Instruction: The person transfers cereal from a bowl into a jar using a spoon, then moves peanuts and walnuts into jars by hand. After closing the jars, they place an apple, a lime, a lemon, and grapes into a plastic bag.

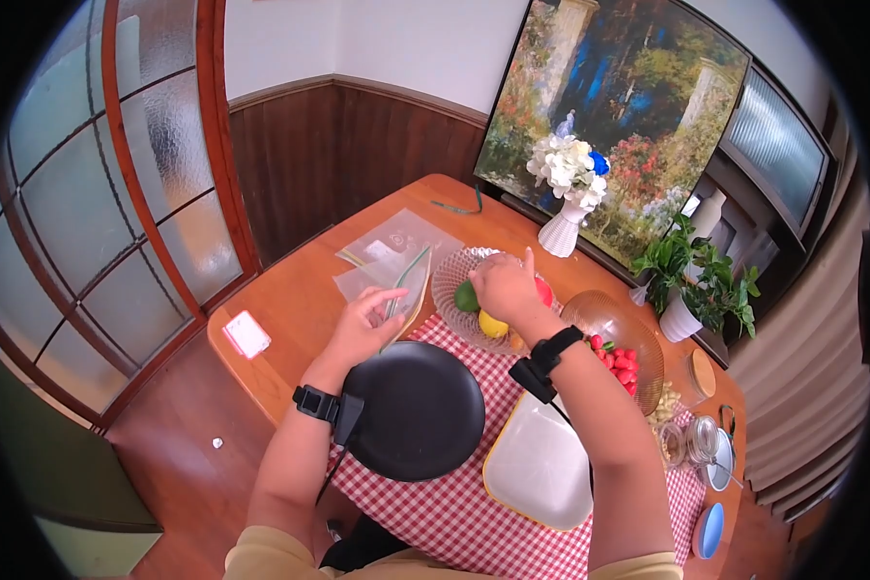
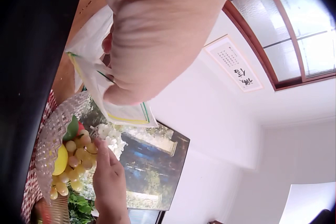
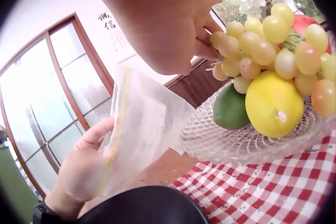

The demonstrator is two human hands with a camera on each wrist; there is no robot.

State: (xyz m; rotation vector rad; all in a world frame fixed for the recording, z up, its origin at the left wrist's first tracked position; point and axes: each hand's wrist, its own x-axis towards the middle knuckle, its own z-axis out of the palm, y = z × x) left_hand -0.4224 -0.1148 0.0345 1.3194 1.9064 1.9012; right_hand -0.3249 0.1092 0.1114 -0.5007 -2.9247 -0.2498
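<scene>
A clear zip bag point(image 3: 149, 124) with a yellow-edged opening is pinched in the left hand point(image 1: 362, 324), beside the black plate point(image 1: 416, 411). Over the glass fruit bowl point(image 1: 454, 309), the right hand point(image 1: 512, 290) grips a bunch of pale grapes point(image 3: 262, 45), its fingers curled at one end of the bunch. Under the grapes in the right wrist view lie a yellow lemon point(image 3: 274, 103) and a green fruit point(image 3: 231, 107), with a red fruit point(image 3: 304, 23) behind. The left wrist view shows the grapes point(image 2: 79, 161) above the bowl's rim, touched by the right hand point(image 2: 110, 187).
A white tray point(image 1: 539, 469) lies right of the plate on the checked cloth point(image 1: 396, 507). Further right stand a bowl of red items point(image 1: 599, 314), glass jars point(image 1: 703, 440) and a blue bowl point(image 1: 709, 530). A flower vase point(image 1: 561, 232) and another flat bag point(image 1: 406, 232) are at the back.
</scene>
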